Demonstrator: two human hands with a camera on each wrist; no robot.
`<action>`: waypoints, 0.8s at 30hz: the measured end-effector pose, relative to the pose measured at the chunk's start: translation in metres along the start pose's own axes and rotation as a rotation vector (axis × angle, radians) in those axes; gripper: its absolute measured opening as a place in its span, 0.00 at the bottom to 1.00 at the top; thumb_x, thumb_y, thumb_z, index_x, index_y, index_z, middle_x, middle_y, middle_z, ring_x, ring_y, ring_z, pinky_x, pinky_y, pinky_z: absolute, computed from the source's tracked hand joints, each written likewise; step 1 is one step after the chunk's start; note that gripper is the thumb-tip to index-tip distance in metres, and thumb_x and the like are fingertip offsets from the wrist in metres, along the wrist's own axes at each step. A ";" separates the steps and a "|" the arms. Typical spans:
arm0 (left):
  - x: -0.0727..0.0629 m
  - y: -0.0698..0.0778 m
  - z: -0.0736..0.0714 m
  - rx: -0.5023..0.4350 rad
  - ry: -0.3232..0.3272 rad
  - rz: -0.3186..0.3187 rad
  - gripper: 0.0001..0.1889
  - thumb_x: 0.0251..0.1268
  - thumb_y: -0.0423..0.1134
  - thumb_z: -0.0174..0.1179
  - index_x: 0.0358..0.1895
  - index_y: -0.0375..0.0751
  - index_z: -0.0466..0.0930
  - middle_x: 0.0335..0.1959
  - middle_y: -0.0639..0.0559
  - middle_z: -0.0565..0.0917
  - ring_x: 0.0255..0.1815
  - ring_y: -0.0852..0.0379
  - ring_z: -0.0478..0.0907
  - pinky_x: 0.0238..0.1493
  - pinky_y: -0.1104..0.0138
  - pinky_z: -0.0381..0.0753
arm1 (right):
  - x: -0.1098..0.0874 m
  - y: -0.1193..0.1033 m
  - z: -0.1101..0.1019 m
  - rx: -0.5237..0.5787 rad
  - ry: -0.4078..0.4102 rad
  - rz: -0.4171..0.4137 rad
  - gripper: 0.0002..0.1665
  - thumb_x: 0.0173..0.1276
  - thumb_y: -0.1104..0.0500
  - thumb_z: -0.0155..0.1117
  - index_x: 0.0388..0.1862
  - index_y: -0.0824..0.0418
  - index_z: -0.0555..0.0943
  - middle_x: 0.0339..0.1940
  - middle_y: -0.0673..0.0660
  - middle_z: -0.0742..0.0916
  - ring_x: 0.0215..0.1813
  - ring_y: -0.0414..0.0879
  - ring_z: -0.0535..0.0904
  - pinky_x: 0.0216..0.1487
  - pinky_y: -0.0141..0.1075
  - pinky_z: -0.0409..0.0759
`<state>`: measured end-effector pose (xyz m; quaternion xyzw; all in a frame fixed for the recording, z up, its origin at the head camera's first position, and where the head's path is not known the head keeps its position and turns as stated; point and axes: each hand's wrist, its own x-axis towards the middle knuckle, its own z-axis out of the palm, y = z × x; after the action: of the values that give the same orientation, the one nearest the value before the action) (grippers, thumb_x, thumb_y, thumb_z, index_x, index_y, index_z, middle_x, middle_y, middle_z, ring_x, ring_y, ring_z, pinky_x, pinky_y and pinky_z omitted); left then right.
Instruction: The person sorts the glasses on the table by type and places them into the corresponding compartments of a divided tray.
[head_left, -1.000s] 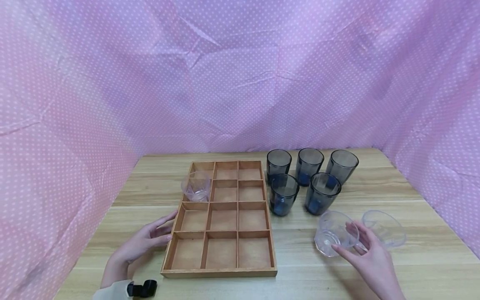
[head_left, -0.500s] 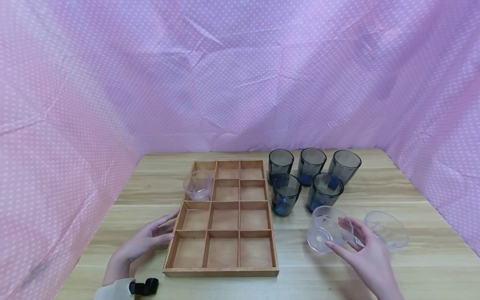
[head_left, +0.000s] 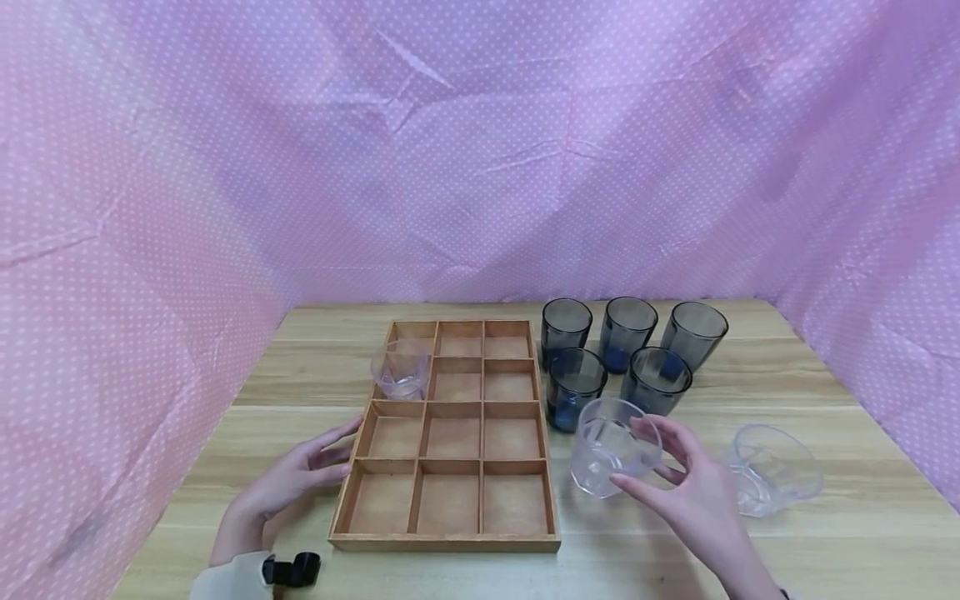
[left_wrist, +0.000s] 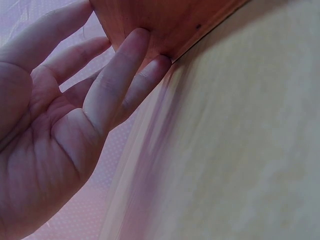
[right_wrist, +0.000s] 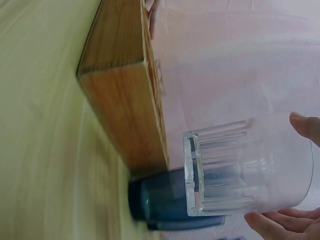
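Note:
My right hand grips a clear cup between thumb and fingers, near its rim. In the right wrist view that clear cup is held off the tabletop, beside the end of the wooden tray. The divided wooden tray lies in the middle of the table. At its left side my left hand touches the outer wall with extended fingertips; the left wrist view shows the fingers against the wood. Another clear cup sits in a left compartment of the tray, second row from the back.
Several smoky dark glasses stand in two rows right of the tray, just behind the held cup. A third clear cup is on the table to the right of my right hand. A pink dotted cloth hangs around the table.
My right hand has carried the clear cup left toward the tray, away from the other clear cup on the right. The left hand stays at the tray's side.

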<state>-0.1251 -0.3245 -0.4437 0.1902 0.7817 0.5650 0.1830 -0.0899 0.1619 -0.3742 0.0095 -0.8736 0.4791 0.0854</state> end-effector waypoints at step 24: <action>0.000 0.001 0.001 -0.024 -0.007 0.000 0.36 0.73 0.33 0.51 0.77 0.36 0.43 0.75 0.24 0.46 0.70 0.23 0.51 0.59 0.78 0.73 | 0.021 -0.048 0.063 0.207 -0.188 -0.035 0.43 0.44 0.59 0.83 0.60 0.60 0.73 0.57 0.59 0.83 0.61 0.54 0.78 0.55 0.39 0.83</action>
<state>-0.1243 -0.3239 -0.4431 0.1900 0.7743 0.5736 0.1880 -0.1150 0.0847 -0.3641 0.0785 -0.8234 0.5619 0.0103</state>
